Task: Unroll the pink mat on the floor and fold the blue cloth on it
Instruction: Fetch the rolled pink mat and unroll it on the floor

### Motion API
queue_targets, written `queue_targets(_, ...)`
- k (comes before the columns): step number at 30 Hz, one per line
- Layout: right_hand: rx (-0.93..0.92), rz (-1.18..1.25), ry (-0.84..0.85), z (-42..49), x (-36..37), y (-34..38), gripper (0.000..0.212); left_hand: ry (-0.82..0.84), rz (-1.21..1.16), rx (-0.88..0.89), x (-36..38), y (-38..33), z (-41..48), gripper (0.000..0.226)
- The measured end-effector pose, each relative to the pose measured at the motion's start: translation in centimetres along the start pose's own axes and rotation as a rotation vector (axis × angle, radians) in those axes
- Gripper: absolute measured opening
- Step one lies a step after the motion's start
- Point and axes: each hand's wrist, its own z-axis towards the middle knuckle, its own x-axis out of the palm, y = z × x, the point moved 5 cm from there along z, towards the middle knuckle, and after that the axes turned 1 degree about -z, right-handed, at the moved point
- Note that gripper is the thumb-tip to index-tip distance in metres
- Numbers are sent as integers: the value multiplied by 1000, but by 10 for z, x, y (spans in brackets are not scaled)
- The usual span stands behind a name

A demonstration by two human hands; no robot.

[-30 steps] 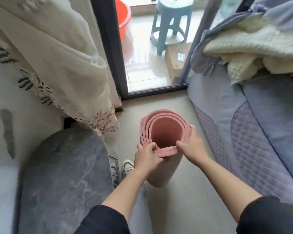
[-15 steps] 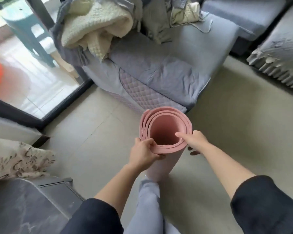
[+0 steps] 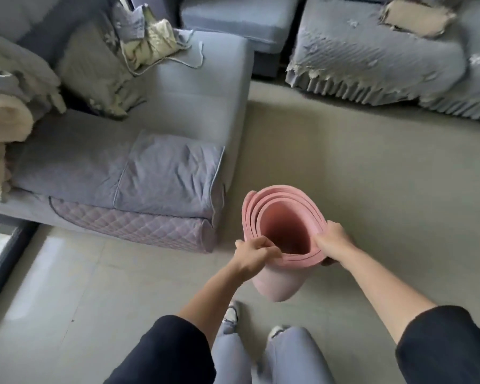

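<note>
The pink mat (image 3: 281,217) is rolled into an upright tube that I hold above the floor in front of my legs; I look down into its open top. My left hand (image 3: 254,253) grips the near left rim with the fingers curled over the edge. My right hand (image 3: 333,243) clasps the near right side of the roll. A blue-grey quilted cloth (image 3: 166,176) lies draped over the near end of the sofa, left of the mat. Another blue ruffled cloth (image 3: 377,59) covers the seat at the back right.
A grey sofa (image 3: 200,87) fills the left half, piled with cream blankets (image 3: 9,117) and cushions (image 3: 147,42). A glass door frame (image 3: 3,253) runs along the lower left. Beige tiled floor (image 3: 372,176) spreads to the right of the sofa. My feet (image 3: 233,314) stand just below the mat.
My view has swung right, away from the glass door towards the sofas and the open floor. Both hands kept their grip on the rolled mat, which travelled with me.
</note>
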Motion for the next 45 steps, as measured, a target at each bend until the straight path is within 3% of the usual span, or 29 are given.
queue_targets(3,-20,32,-59,37,-51,-15,15,11,-35,83,27,-48,34,18)
queue_targets(5,-36,28,-100,69,-91,-26,14,-11,-22,125,51,-83,66,39)
queue_targets(8,-62,49,-125,119,-137,-37,20,-177,-80,161,78,-127,109,76)
queue_targets(11,-111,28,-118,184,-185,-51,32,-330,-238,56,112,-173,170,99)
queue_targets(12,-145,18,-105,203,-200,-52,36,-342,-297,-22,122,-184,191,99)
queue_targets(14,-206,13,-68,243,-234,-58,40,-306,-382,-132,148,-213,232,76)
queue_targets(16,-247,1,-29,282,-272,-63,45,-258,-435,-153,172,-246,266,50)
queue_targets(18,-288,-27,-20,321,-307,-64,50,-233,-480,-141,192,-277,297,41)
queue_targets(25,-425,-25,-124,437,-379,-70,66,-288,-585,86,228,-345,394,57)
queue_targets(34,-680,-171,-165,578,-343,-107,85,-402,-580,315,271,-305,562,67)
queue_targets(37,-709,120,-18,632,-309,-116,62,-404,-635,331,291,-259,617,71)
queue_targets(40,-589,423,188,692,-253,-142,45,-398,-662,337,312,-202,661,68)
queue_targets(45,-559,20,69,787,-159,-192,51,-390,-467,399,338,-118,714,72)
